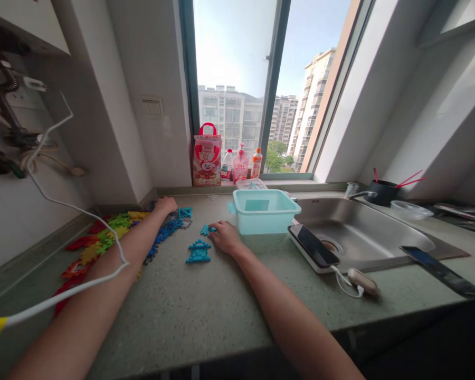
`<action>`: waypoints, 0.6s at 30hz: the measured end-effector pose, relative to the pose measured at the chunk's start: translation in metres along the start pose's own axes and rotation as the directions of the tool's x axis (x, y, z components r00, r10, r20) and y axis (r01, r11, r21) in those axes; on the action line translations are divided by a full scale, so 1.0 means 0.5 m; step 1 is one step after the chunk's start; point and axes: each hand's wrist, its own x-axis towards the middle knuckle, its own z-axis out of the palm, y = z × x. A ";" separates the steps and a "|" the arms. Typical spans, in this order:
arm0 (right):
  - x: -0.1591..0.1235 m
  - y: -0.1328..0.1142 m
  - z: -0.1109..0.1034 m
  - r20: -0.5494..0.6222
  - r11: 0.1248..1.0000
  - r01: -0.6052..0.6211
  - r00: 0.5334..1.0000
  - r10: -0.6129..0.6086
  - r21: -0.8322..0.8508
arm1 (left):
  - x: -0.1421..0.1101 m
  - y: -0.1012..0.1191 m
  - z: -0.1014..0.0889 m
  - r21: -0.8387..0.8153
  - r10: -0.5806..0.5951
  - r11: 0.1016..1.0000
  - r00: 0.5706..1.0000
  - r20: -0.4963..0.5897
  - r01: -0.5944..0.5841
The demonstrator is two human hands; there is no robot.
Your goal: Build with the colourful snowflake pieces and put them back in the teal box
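My right hand (225,236) is on the counter with its fingertips closed on a small blue interlocking toy piece (205,230). Just in front of it lies a teal assembled block (198,252) made of such pieces. My left hand (166,204) reaches to the far end of a heap of colourful pieces; its fingers are too blurred to read. Near that hand are another teal piece (185,212) and dark blue pieces (168,229). Green and yellow pieces (114,227) and red pieces (79,243) lie farther left, partly behind my left forearm.
A mint plastic box (267,219) stands right of my right hand, beside the steel sink (364,232). A phone (314,245) lies on a white case at the sink's edge. A white cable (119,248) crosses over my left arm. Bottles (240,166) line the windowsill.
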 end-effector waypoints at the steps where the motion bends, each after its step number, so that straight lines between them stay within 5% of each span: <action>1: 0.000 0.000 -0.001 -0.002 1.000 -0.001 1.000 0.001 0.006 | -0.003 0.000 0.004 0.017 0.019 1.000 1.000 0.011 -0.020; 6: 0.000 0.003 -0.001 -0.034 0.998 0.011 0.999 -0.009 0.062 | -0.066 -0.010 0.008 0.060 0.202 0.977 0.979 0.029 -0.204; 13: 0.006 0.018 0.018 -0.143 0.961 0.030 0.990 0.010 0.275 | -0.214 -0.032 -0.015 0.026 0.447 0.894 0.894 0.035 -0.448; 18: -0.001 -0.004 -0.006 -0.237 0.925 0.101 0.971 -0.012 0.366 | -0.298 -0.036 -0.019 -0.086 0.534 0.838 0.843 -0.070 -0.538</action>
